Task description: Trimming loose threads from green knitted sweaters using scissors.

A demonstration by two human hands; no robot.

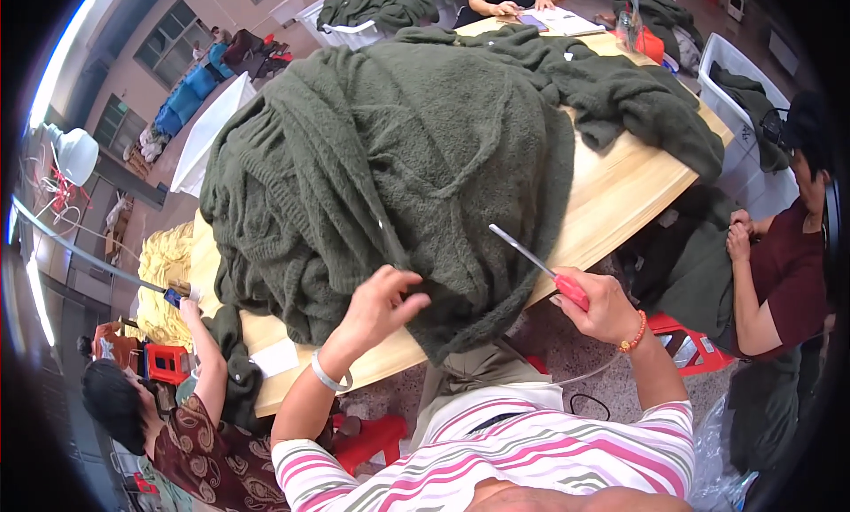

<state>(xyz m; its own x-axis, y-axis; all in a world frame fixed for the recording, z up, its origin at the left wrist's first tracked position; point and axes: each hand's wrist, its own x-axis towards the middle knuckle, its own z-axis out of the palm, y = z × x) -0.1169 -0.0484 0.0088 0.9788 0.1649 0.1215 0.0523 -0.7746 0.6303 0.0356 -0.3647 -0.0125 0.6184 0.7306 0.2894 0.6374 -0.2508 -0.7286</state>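
Observation:
A large heap of dark green fuzzy knit garments (443,131) covers the middle of the light wooden table (611,198), its near edge drooping over the table's front. My left hand (381,307) hovers at the near side of the heap, thumb and fingers apart, with nothing in it. A red-handled tool (572,291) with a long, thin metal shaft, much like a screwdriver, is gripped in my right hand (604,307). Its shaft points up and left, the tip in front of the garments. A thin pale cord runs below that hand; where it leads is hidden.
Co-workers sit left, right and across the table. White bins (748,87) stand at the right and behind. A white paper (276,358) lies near the left front edge. Red stools (682,344) flank me, and yellow fabric (164,277) is piled at the left.

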